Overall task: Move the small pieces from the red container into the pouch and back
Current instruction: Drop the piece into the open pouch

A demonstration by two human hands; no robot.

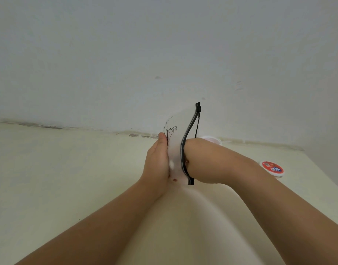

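Holding entry, item one: pouch [173, 150], translucent white with a black zip edge, small black drawing and lettering on its face. It stands upright above the tabletop [68, 169], clamped between both hands. Judged light, soft and floppy; the film looks slick, so the stiffer zip edge is the better place to grip.

Left hand [157, 161]: flat against the pouch's outer face, fingers together, bracing it.

Right hand [195, 161]: pushed in through the open zip mouth past the knuckles; fingers hidden inside, so whether they pinch anything cannot be told.

Small pieces: none clearly visible; faint reddish specks near the pouch's lower edge may be some.

Red container: a pale pink-tinted tub [212, 139] sits behind the right wrist, mostly hidden. Its red printed lid [272, 167] lies apart, to the right.

Surface: cream tabletop, smooth, matte, bare elsewhere.

Room: plain pale wall [126, 54], a few scuffs; chipped seam where wall meets tabletop.
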